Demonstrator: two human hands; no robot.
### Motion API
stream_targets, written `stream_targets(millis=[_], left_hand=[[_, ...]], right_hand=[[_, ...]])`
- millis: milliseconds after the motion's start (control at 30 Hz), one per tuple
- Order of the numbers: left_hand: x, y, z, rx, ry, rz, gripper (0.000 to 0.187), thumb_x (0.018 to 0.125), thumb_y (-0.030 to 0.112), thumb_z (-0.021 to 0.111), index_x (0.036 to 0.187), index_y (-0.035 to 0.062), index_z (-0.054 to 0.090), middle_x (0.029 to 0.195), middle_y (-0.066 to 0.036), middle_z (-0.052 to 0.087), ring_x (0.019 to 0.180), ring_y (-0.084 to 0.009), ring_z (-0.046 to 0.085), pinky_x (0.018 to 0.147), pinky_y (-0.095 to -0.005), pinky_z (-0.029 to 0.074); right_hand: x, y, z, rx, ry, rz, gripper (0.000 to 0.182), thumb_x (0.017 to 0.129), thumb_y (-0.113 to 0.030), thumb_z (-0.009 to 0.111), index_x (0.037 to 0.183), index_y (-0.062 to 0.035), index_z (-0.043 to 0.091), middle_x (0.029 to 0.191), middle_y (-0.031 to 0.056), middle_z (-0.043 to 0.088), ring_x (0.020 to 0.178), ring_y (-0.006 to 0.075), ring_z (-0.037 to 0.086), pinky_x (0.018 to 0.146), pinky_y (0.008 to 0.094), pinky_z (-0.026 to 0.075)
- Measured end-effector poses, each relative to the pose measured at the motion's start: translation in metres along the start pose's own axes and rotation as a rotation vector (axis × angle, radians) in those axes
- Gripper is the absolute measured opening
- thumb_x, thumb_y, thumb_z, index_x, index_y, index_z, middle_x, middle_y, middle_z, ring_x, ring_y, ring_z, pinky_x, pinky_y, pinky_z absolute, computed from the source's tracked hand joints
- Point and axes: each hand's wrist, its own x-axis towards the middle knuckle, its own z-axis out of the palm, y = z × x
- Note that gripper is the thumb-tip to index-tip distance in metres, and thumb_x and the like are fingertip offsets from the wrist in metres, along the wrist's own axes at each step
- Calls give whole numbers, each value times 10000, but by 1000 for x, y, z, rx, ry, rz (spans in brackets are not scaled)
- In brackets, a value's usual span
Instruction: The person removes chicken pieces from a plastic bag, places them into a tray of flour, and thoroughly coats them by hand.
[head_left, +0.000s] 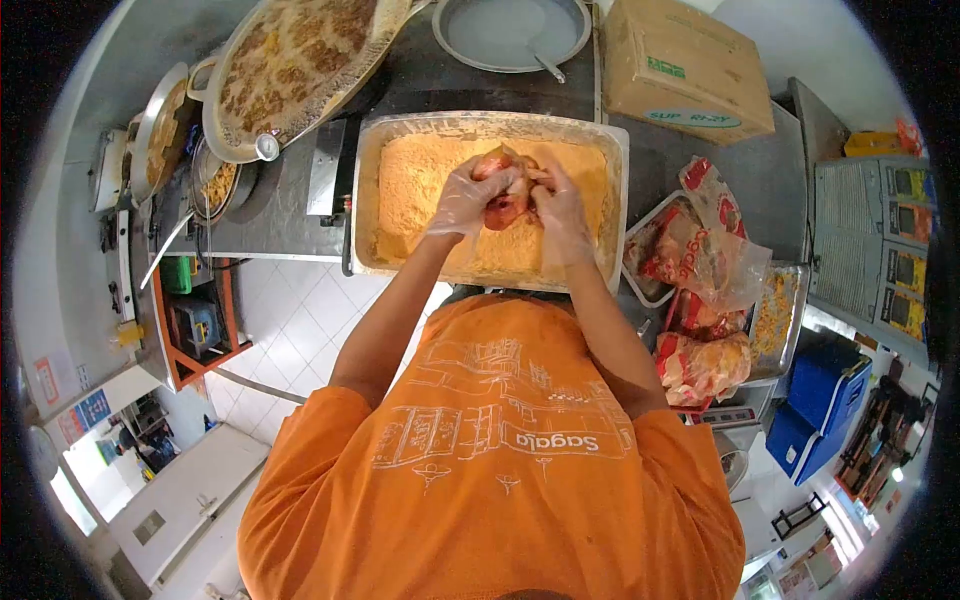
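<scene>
Both of my hands wear clear plastic gloves and hold a raw, reddish whole chicken (508, 188) between them. My left hand (466, 200) is closed on its left side, and my right hand (558, 205) grips its right side, fingers bent at the upper edge. Directly below lies orange-yellow breading flour (412, 185), filling a large rectangular metal tub (622, 190) in front of my body. The flour is piled higher at the left and spread around the chicken. My hands and the meat hide the flour under them.
A wide pan of bubbling oil (300, 60) stands at upper left, thermometer (267, 147) at its rim. Behind the tub sits a bowl of cloudy liquid (505, 30). A cardboard box (685, 70), printed plastic bags (715, 255) and a tray of golden pieces (775, 320) occupy the right.
</scene>
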Motion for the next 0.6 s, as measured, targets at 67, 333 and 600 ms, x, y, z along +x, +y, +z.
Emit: stream_targets(millis=[67,333,600], left_hand=[[-3,4,-4,173,78,20,391,915,334,792,1043,-27,716,884,-61,711,777,-116,643,704,-281,538],[2,-19,-40,413,155,-82,426,960,407,718,967,-19,715,773,-52,659,706,-136,586,644,-327,497],[-6,-25,-63,378,276,-28,388,1022,378,611,1057,13,737,926,-74,711,890,-150,646,753,-310,513]], right_hand=[[4,5,-1,-198,23,-78,378,903,-49,581,1277,-12,626,1000,103,687,917,216,669,805,360,551],[22,2,-5,-293,127,-172,287,926,-156,694,1144,21,635,1035,144,715,901,231,686,813,371,551],[13,20,-40,59,-117,-245,393,942,-154,703,1293,14,649,1054,113,746,937,212,708,868,356,561]])
